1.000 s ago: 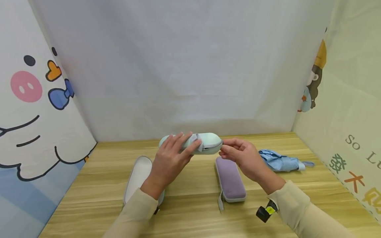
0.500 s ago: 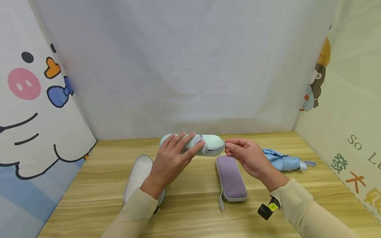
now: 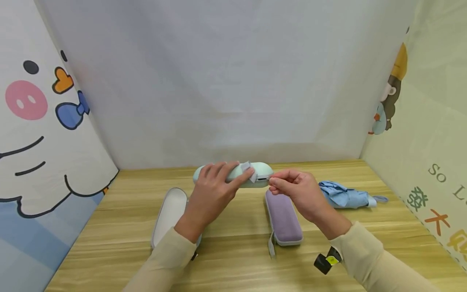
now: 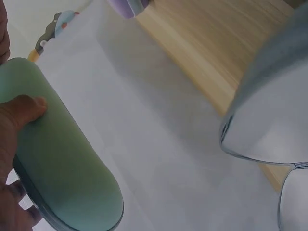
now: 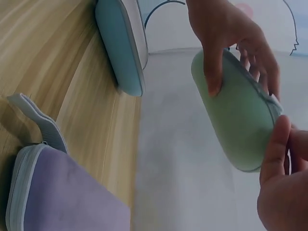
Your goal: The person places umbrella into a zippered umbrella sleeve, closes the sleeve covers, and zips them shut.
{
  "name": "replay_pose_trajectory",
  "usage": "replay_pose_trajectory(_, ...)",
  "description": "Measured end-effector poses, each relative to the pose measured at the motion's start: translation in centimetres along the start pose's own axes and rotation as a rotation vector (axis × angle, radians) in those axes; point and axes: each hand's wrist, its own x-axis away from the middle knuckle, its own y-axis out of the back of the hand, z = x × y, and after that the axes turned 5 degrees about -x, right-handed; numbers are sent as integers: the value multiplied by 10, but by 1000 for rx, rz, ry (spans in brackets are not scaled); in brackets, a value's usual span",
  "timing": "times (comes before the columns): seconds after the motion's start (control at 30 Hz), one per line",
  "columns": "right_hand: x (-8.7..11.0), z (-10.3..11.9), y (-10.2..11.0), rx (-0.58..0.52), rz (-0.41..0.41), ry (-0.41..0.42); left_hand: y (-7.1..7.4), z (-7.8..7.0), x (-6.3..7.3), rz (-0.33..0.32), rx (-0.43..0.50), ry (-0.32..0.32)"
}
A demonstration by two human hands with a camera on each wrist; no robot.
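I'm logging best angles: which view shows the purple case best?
The head view: the purple case is nearly whole, only its far end partly behind the right hand. The right wrist view shows its strap closer but crops its body; the left wrist view just a bit at the top.

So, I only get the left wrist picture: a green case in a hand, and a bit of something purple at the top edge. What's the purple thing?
Observer: The head view shows it whole: a purple case with a grey strap at its near end.
Visitor: And what's the right hand doing? I barely see it.
Observer: It pinches at the right-hand end of the green case, as the head view has it.
Visitor: Is anything else lying around that I'm missing completely?
Observer: Yes, what looks like a folded blue umbrella lies to the right of the purple case, partly hidden behind the right hand and arm.
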Motion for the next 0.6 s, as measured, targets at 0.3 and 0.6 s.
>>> replay_pose_trajectory(0.3,4,2,-20,126,-63,69,3,-5,-3,24,-59,4)
replay_pose_trajectory(0.6,-4,16,-4,487,23,116,5,-1,0,26,-29,-34)
